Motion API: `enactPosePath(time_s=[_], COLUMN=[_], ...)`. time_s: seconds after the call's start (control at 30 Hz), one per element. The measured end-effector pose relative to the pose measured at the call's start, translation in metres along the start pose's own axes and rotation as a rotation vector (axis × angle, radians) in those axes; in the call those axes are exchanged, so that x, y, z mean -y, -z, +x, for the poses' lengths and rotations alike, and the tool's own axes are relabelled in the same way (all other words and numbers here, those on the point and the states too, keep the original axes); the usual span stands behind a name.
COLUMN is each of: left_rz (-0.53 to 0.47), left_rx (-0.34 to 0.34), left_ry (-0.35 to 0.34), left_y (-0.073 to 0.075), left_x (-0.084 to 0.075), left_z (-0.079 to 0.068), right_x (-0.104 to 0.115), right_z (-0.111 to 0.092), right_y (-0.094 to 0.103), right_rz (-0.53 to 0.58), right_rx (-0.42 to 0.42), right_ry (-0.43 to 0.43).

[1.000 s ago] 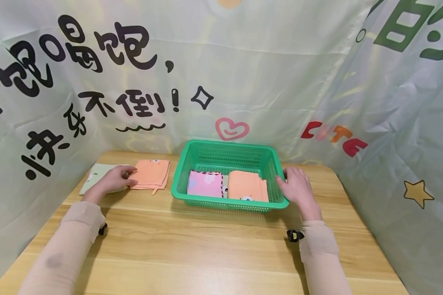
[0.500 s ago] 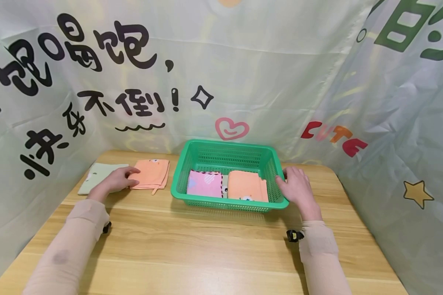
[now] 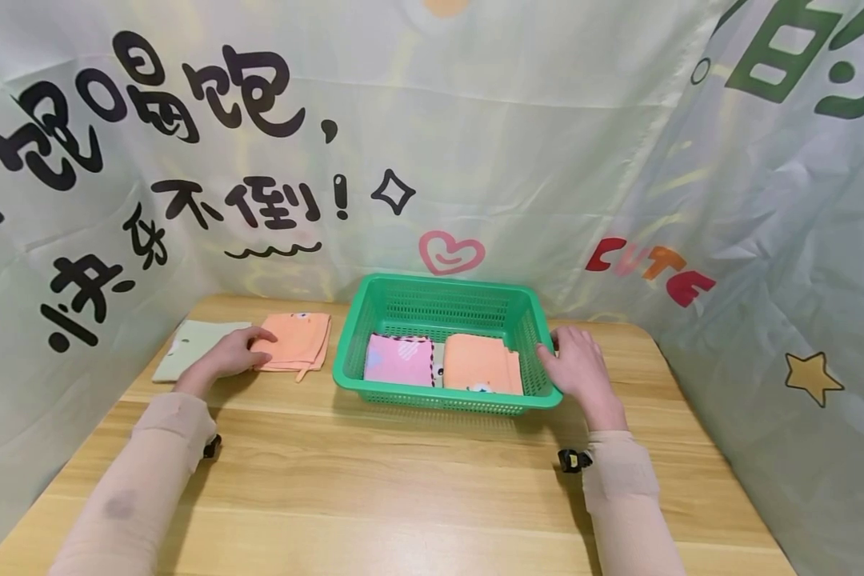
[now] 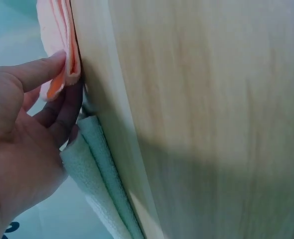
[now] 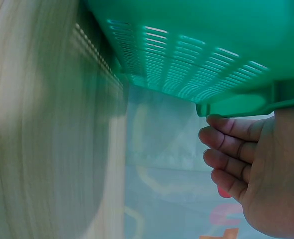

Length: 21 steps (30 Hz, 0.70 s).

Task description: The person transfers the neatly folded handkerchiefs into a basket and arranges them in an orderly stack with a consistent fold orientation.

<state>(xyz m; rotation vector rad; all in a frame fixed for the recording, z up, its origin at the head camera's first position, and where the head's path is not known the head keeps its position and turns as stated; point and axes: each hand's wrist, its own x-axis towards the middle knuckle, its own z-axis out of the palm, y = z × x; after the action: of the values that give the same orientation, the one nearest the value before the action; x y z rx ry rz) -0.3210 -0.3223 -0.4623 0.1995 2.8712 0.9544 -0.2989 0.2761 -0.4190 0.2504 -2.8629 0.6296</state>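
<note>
Cloth [image 3: 295, 342] btwn L fingers [image 4: 69, 112] — R fingers [image 5: 229, 144] grip basket [image 3: 442, 308].

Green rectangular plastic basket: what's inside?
The basket holds a folded pink patterned cloth and a folded orange cloth, with pale green cloth showing between. The green cloth's extent and anything underneath are hidden.

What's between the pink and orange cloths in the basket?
Head view: a narrow pale green strip, likely another cloth, shows between the pink cloth and orange cloth in the green basket.
</note>
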Motion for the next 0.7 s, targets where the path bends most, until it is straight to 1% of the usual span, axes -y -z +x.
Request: enactPosePath(time_s=[0.23,0.37,0.6,0.7], left_rz=[-0.026,-0.047,-0.009,-0.008], left_rx=[-0.041,-0.065,-0.120,-0.140], left_ry=[-0.013,-0.003,-0.029,-0.034], left_y=[-0.001,-0.002,-0.001,0.000], left_x=[-0.005,-0.006,-0.010,-0.012], left_z=[-0.002,-0.003,-0.007,-0.008], right_x=[0.001,0.000,-0.001,-0.001], right_z=[0.000,0.000,-0.001,0.000], right_y=[0.000,-0.001,0.000,0.000], right_rz=[0.000,0.001,0.007,0.007], right_rx=[-0.002,-0.006,-0.005,-0.006], right_ry=[0.001,0.005,0.004,0.004])
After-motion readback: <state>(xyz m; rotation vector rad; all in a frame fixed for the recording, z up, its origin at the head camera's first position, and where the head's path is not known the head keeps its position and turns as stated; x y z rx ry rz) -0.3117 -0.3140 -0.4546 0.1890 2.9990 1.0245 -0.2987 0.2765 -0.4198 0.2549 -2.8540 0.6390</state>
